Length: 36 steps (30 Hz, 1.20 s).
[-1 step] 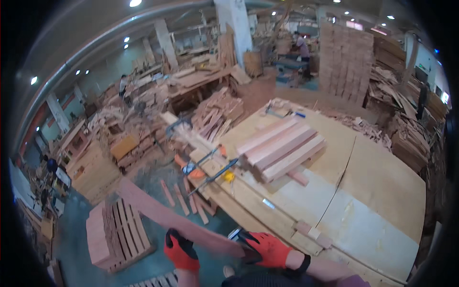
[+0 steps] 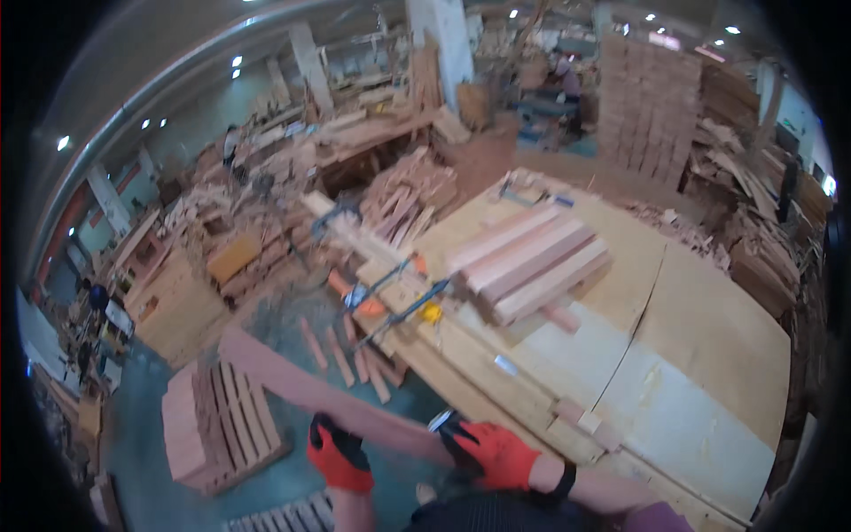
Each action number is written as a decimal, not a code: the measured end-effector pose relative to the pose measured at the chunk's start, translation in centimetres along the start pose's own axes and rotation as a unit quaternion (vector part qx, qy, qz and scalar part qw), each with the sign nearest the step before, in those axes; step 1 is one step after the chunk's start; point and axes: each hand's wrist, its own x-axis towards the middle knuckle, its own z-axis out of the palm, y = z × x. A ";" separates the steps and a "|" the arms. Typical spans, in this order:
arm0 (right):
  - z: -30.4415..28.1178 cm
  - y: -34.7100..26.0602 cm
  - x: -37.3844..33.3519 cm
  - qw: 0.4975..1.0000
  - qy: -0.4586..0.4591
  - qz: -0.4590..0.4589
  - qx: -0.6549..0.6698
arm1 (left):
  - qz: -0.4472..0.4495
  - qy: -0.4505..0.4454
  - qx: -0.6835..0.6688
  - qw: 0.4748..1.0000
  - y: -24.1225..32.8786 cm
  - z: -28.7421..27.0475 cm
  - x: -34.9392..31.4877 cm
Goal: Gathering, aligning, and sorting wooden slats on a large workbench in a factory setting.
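Note:
A long reddish wooden board (image 2: 301, 387) slants from near my hands out to the far left, over the floor. My left hand (image 2: 339, 454), in a red and black work glove, is closed on the board's lower edge. At the board's near end my right hand (image 2: 498, 454), gloved alike, grips it with the fingers wrapped over. A small silvery object (image 2: 441, 419) shows beside the right fingers; its kind is unclear. Right of my hands, a stack of planed wooden bars (image 2: 532, 257) rests on a large plywood-topped workbench (image 2: 709, 355).
Clamps (image 2: 403, 312) and a yellow object (image 2: 430, 312) lie along the bench's left edge. Narrow strips (image 2: 339, 355) lie on the floor. A stack of boards (image 2: 191, 430) sits on a pallet (image 2: 244, 417) at left. Scrap piles and people stand farther back.
The view has shifted slightly, so the bench and bars appear a little higher and farther right. Both hands keep their hold on the board.

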 end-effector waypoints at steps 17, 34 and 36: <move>6.7 -5.6 17.8 0.921 -0.041 0.296 0.252 | -0.218 -0.075 -0.065 0.971 0.0 -9.2 17.0; 3.7 20.7 12.8 0.613 0.650 0.387 0.227 | -0.295 -0.422 0.241 0.823 -11.6 7.2 32.7; 1.1 22.7 13.1 0.580 0.616 0.460 0.268 | -0.286 -0.450 0.250 0.808 -13.5 9.4 36.6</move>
